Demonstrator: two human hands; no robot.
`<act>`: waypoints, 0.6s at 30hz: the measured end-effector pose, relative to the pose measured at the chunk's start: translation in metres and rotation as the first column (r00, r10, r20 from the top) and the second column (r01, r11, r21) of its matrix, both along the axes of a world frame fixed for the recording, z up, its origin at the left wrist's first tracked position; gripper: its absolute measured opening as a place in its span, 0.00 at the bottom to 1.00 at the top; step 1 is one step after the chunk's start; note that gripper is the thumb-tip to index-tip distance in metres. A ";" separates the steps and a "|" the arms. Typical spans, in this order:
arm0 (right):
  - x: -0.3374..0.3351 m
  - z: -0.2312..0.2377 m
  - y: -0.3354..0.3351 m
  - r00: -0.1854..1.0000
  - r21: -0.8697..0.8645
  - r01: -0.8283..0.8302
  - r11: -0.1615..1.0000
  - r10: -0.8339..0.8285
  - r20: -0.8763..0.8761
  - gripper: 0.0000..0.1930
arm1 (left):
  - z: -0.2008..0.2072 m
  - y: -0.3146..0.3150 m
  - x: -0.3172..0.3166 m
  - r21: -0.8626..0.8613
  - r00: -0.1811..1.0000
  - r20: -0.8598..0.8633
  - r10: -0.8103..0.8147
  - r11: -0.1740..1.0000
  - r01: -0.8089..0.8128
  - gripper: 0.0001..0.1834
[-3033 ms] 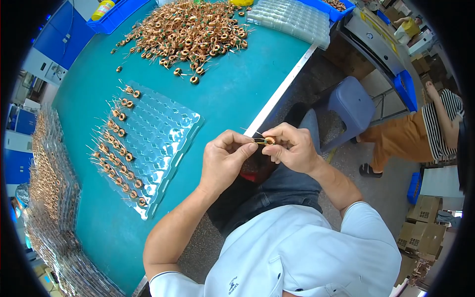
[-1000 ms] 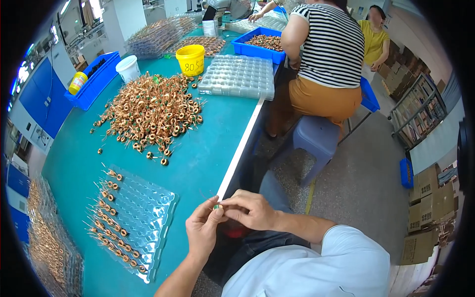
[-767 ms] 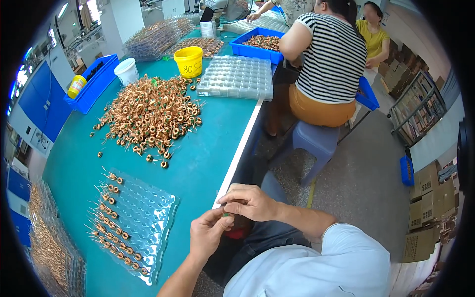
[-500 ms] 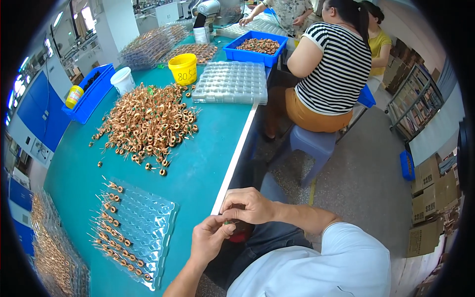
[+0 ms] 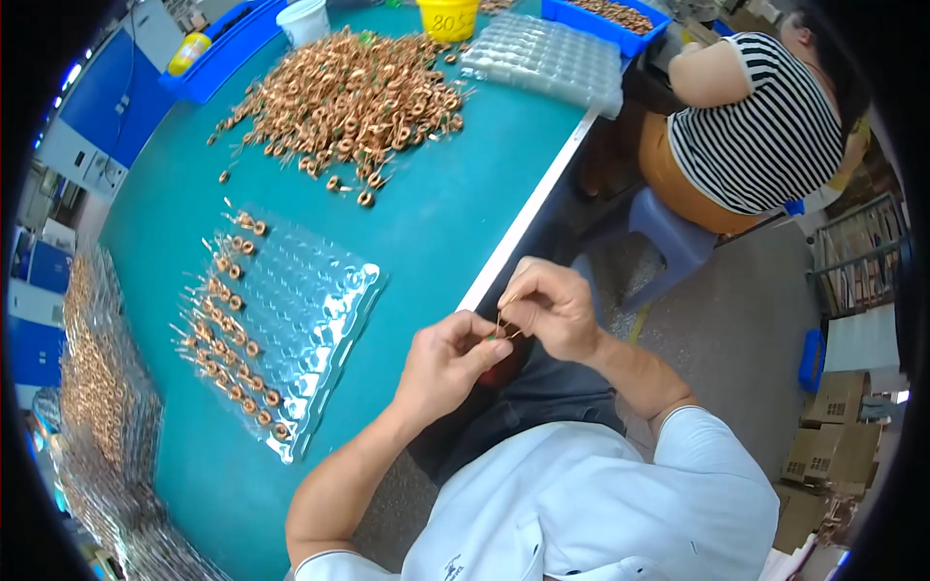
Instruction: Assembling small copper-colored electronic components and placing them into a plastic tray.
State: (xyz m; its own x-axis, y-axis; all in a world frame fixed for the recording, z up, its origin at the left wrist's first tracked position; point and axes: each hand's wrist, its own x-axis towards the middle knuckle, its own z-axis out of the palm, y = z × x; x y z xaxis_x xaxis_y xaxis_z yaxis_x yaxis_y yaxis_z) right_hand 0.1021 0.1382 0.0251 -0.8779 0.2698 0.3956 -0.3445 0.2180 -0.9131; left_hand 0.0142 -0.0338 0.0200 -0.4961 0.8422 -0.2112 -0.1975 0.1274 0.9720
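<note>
Just off the table's edge, my left hand (image 5: 448,363) pinches a small copper-wound ring coil (image 5: 494,336) between thumb and fingertips. A bit of green shows on it; most of the ring is hidden by the fingers. Close beside it, my right hand (image 5: 557,308) is closed on a thin copper wire lead (image 5: 513,331) of the same coil. To the left on the table lies a clear plastic blister tray (image 5: 315,300), its left side holding rows of copper coils with leads pointing left. A large heap of loose coils (image 5: 354,102) sits farther back.
Stacked filled trays (image 5: 107,378) stand at the left. Behind the heap are a blue bin (image 5: 218,58), a white bucket (image 5: 303,21), a yellow bucket (image 5: 449,19), stacked empty trays (image 5: 547,63) and a blue bin of coils (image 5: 630,37). A person in stripes (image 5: 765,126) sits on a stool (image 5: 668,237).
The view has tilted down and shifted. My hands have moved slightly apart, and copper leads now show between them; the right fingers now pinch a lead.
</note>
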 end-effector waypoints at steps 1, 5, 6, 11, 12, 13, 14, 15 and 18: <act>0.000 0.000 -0.001 1.000 -0.033 0.007 0.999 -0.007 0.014 0.03 | -0.001 -0.002 0.000 0.001 1.000 0.014 -0.004 1.000 0.004 0.11; -0.016 0.013 0.017 0.966 -0.409 0.069 0.910 -0.163 -0.201 0.03 | -0.009 -0.005 -0.003 0.028 0.992 0.058 0.115 0.993 -0.117 0.12; -0.017 0.026 0.027 0.942 -0.495 0.148 0.856 -0.274 -0.193 0.04 | -0.010 -0.005 -0.005 0.068 0.977 0.134 0.163 0.982 -0.174 0.12; -0.009 0.023 0.014 0.962 -0.118 0.087 0.989 -0.053 0.267 0.08 | -0.011 -0.001 -0.007 0.126 0.916 0.297 0.268 0.940 -0.316 0.11; -0.010 0.016 0.010 0.939 -0.187 0.003 0.982 0.062 0.338 0.10 | -0.012 0.000 -0.007 0.129 0.919 0.299 0.256 0.943 -0.305 0.13; -0.010 0.012 0.007 0.924 -0.210 -0.030 0.977 0.108 0.367 0.10 | -0.012 0.001 -0.007 0.128 0.917 0.300 0.263 0.941 -0.312 0.13; -0.012 0.010 0.003 0.906 -0.236 -0.067 0.969 0.158 0.393 0.11 | -0.011 0.001 -0.007 0.123 0.927 0.267 0.264 0.945 -0.304 0.13; -0.015 0.005 -0.001 0.914 -0.231 -0.086 0.969 0.169 0.368 0.10 | -0.010 0.000 -0.006 0.116 0.936 0.233 0.265 0.948 -0.297 0.14; -0.023 0.018 -0.004 0.893 -0.023 -0.137 0.990 0.134 0.430 0.08 | -0.007 0.000 -0.006 0.085 0.946 0.165 0.278 0.952 -0.295 0.13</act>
State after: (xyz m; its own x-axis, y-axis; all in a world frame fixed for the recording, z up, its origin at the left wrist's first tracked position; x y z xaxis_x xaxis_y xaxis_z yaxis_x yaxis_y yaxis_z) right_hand 0.0793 0.1346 0.0432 -0.9906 0.1346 -0.0263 0.0538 0.2051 -0.9773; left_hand 0.0078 -0.0336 0.0128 -0.6894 0.6910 -0.2177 -0.3541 -0.0592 0.9333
